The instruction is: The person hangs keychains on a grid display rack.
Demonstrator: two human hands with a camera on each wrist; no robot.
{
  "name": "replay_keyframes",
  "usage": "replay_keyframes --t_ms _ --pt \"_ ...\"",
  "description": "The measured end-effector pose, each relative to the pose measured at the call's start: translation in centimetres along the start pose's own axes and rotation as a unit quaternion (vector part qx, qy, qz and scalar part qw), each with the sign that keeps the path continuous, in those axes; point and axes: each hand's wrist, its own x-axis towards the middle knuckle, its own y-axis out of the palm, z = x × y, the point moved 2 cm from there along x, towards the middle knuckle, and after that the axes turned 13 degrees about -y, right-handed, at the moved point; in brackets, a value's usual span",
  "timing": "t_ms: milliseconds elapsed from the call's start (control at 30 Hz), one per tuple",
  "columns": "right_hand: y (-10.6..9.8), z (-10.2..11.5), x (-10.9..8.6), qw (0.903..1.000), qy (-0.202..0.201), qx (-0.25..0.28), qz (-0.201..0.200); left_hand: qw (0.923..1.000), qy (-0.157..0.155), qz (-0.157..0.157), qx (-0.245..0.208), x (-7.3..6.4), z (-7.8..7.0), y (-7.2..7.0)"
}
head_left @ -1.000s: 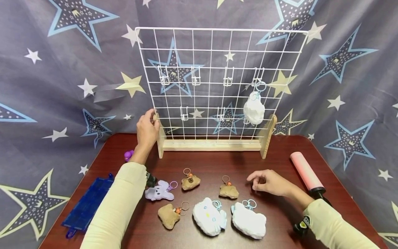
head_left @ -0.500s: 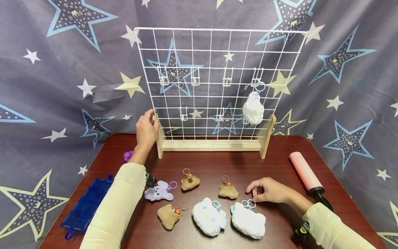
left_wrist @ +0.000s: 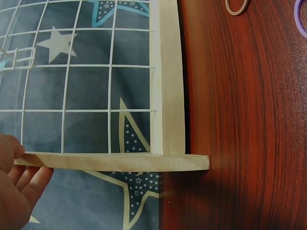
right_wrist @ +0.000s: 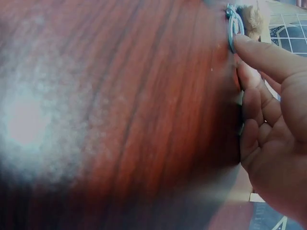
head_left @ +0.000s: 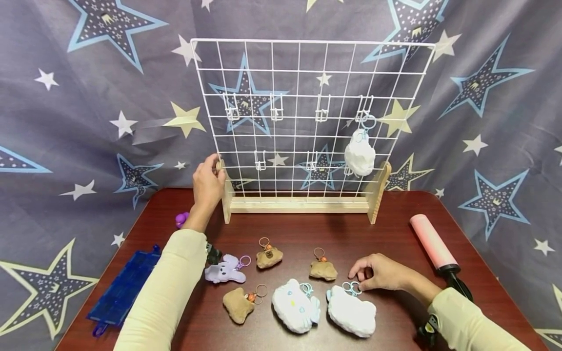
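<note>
My left hand (head_left: pixel 208 183) grips the upper end of the left wooden side support (left_wrist: pixel 110 161) of a white wire grid rack (head_left: pixel 298 71); the left wrist view shows the thumb and fingers on either side of the wood. At front right, my right hand (head_left: pixel 384 273) is low over the table, fingers bent and thumb tip at the light-blue key ring (right_wrist: pixel 233 28) of a white plush keychain (head_left: pixel 351 312). Thumb and index finger look apart, with no firm pinch visible. Another white plush keychain (head_left: pixel 360 153) hangs from a hook on the rack's right side.
A white cat plush keychain (head_left: pixel 295 306), brown plush keychains (head_left: pixel 238 305) and a lilac bunny keychain (head_left: pixel 225 269) lie on the table. A pink pump (head_left: pixel 433 241) is at right. A blue folded item (head_left: pixel 123 287) and a purple toy (head_left: pixel 181 219) are at left.
My right hand has come down and toward me, from beside the brown keychain to the light-blue ring of the white plush. The left hand keeps its grip on the support.
</note>
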Motion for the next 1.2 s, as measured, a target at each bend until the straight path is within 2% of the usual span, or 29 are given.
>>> replay_keyframes --t_ms 167,533,700,1033,1200 --pt "0.0 0.1 0.1 0.9996 -0.018 -0.021 -0.002 1.0000 -0.001 -0.001 -0.001 0.0 0.0 0.0" --pt "0.2 0.1 0.1 0.9991 -0.005 -0.042 -0.006 1.0000 -0.009 0.002 0.002 0.1 0.1 0.0" --pt "-0.3 0.6 0.1 0.9983 -0.016 -0.055 -0.008 1.0000 -0.005 0.002 0.000 0.0 0.1 0.1" --pt "-0.9 0.7 -0.2 0.9982 -0.054 0.007 -0.026 1.0000 0.000 -0.003 -0.003 0.0 0.0 0.1" --pt "-1.5 1.4 -0.3 0.9968 -0.069 0.023 -0.032 1.0000 -0.004 -0.001 -0.002 0.0 0.0 0.0"
